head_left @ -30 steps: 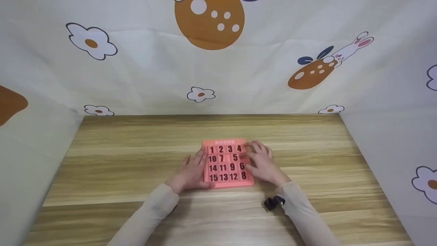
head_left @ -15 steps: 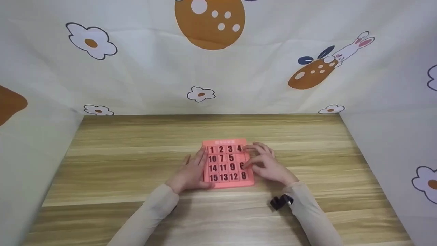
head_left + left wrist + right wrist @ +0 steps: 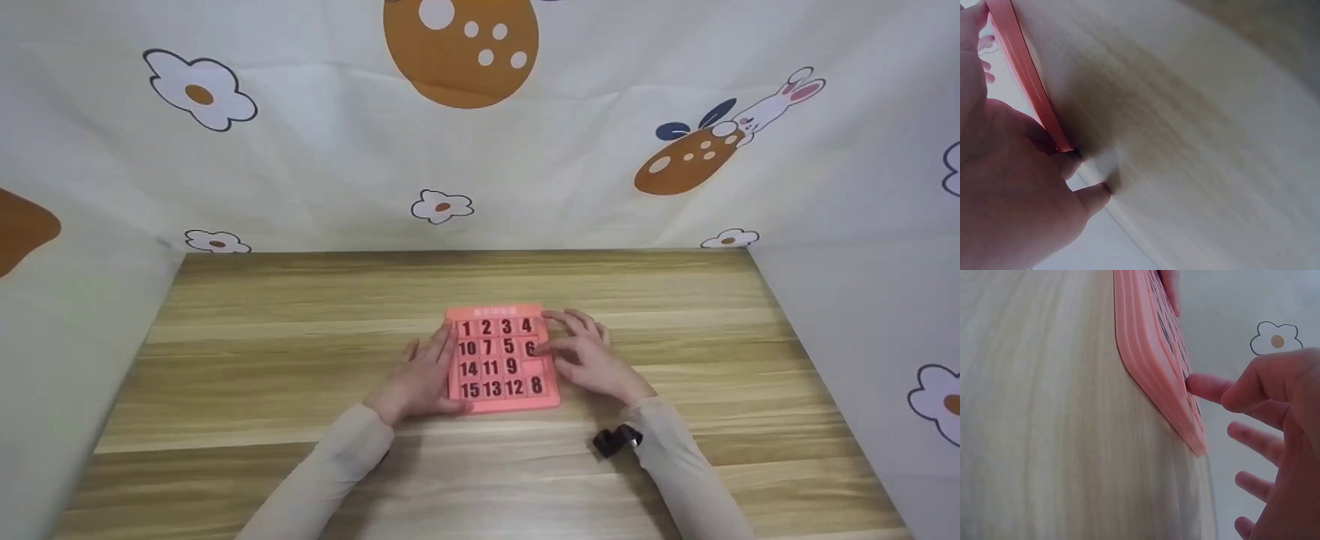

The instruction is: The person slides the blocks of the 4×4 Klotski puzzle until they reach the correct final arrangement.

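A pink number slide puzzle (image 3: 517, 405) lies flat on the table in the head view. Its top row reads 1, 2, 3, 4; the second reads 10, 7, 5, 6. A gap is at the right end of the third row. My left hand (image 3: 416, 382) grips the puzzle's left side, thumb at the near left corner and fingers along the edge. On the right, my right hand (image 3: 596, 367) touches the tile numbered 6 (image 3: 529, 349) with its index fingertip, other fingers spread loosely. The right wrist view shows that fingertip on the puzzle's face (image 3: 1188, 385).
The wood-grain table (image 3: 300, 300) surrounds the puzzle. A pale cloth with flowers and a rabbit (image 3: 330, 150) hangs behind and at both sides. A small black device (image 3: 616, 441) is at the right wrist.
The right index finger slid tile 5 left beside 7, moved down to tile 6, then pushed 6 up a row. The gap shifted from second row to third. The left hand stayed put.
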Available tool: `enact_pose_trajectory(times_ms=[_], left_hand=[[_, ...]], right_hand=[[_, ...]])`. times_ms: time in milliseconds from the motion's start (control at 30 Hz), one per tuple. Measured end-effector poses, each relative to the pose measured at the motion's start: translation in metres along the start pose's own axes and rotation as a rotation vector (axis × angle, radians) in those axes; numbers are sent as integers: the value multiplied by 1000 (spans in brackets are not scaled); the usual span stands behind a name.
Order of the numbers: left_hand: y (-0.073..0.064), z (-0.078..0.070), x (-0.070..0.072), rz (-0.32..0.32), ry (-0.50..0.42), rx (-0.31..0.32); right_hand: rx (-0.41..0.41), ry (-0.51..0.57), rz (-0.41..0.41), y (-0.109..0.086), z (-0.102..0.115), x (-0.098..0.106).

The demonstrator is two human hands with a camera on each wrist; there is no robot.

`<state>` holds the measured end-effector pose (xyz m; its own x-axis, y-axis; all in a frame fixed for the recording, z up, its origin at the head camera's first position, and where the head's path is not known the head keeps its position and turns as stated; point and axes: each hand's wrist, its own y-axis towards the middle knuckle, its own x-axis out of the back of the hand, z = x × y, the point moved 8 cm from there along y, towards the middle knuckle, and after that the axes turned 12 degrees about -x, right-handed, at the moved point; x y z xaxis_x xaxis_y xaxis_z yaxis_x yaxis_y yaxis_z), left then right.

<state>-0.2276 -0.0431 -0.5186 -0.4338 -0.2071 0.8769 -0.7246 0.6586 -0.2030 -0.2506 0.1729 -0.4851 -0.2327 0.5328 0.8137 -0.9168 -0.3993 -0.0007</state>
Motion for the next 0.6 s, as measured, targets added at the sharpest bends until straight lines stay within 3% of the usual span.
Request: enact_pose_trajectory(times_ms=[400,600], left_hand=[[0,0,0,-12,-4,-14],[0,-1,1,-11,6,-19]], right_hand=[[-50,-16,32,-1,-3,-5],[17,-12,53,-4,5,-10]])
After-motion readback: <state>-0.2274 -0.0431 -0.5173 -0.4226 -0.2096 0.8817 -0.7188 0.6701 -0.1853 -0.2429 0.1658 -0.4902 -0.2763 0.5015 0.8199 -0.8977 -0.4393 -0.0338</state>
